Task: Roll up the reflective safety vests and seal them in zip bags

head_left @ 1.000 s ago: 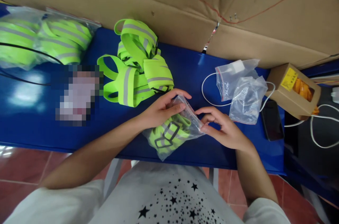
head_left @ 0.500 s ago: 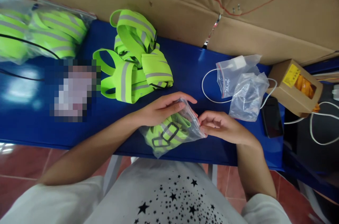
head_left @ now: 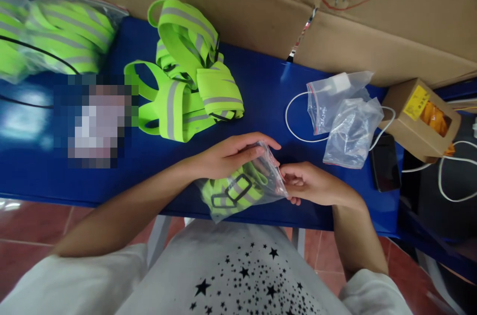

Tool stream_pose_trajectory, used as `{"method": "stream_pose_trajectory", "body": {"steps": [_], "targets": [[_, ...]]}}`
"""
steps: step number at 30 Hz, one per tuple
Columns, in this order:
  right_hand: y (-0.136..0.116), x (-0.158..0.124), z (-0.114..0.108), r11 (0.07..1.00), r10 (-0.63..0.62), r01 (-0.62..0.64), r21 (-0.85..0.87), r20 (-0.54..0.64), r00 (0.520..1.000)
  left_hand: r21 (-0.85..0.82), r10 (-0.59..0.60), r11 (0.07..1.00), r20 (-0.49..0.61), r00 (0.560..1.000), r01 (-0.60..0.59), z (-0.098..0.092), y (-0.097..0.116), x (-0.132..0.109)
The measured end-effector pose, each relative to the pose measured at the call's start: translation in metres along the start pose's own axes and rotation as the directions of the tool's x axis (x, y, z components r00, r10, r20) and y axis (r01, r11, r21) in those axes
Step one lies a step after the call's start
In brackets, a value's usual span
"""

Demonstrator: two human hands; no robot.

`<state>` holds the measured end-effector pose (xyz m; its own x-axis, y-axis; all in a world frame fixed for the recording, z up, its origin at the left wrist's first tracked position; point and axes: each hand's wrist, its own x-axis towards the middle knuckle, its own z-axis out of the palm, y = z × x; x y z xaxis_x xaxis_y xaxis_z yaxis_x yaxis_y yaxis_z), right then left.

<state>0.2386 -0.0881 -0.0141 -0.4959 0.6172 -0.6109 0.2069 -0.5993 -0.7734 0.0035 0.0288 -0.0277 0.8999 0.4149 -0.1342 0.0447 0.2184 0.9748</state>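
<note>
A clear plastic zip bag [head_left: 271,182], loaded with fluorescent yellow-green elastic straps [head_left: 253,196] and black rectangular buckles [head_left: 230,196], sits near the front edge of the glossy blue tabletop [head_left: 261,94], between the person's two hands; the left hand [head_left: 223,158] grasps the bag's upper side, thumb on the film and fingers stretched along behind it; the right hand [head_left: 313,183] pinches the right end of the bag's mouth.

Against the picture a second ago, the right hand's fingers, then spread and reaching over the edge, are now curled in closer, with fingertips showing beneath; the left hand keeps much the same grasp, and the bag stays in about the same place; the view has tilted, so the loose heap of fluorescent yellow-green straps with grey stripes [head_left: 175,109] appears higher.

The brown cardboard box with a cut-out window [head_left: 419,128] bears a yellow label [head_left: 417,102] whose dark characters are too small to read; small white print on the flat clear bag [head_left: 323,111] is likewise illegible.
</note>
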Motion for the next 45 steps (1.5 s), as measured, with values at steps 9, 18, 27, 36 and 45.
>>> {"method": "stream_pose_trajectory", "body": {"steps": [9,18,27,36,45], "targets": [[-0.004,-0.019,-0.025,0.958,-0.250,0.194,-0.211,-0.287,0.925,-0.083,0.003,0.996,-0.200,0.980,-0.020,0.000,-0.006,0.003],[-0.005,-0.013,-0.018,0.991,-0.118,0.090,-0.099,-0.329,0.937,-0.202,-0.215,0.968,-0.345,0.914,0.151,0.002,0.004,0.005],[-0.006,-0.017,-0.019,0.959,-0.244,0.145,-0.242,-0.453,0.857,-0.079,-0.088,0.996,-0.626,0.775,0.049,-0.009,0.002,0.003],[0.000,0.008,0.000,0.939,-0.298,0.344,-0.014,-0.534,0.791,-0.038,-0.036,0.999,-0.590,0.806,0.017,0.001,0.007,0.000],[0.001,0.011,0.005,0.915,-0.353,0.396,-0.073,-0.622,0.699,0.011,0.008,1.000,-0.608,0.794,-0.002,-0.001,0.000,-0.002]]}}
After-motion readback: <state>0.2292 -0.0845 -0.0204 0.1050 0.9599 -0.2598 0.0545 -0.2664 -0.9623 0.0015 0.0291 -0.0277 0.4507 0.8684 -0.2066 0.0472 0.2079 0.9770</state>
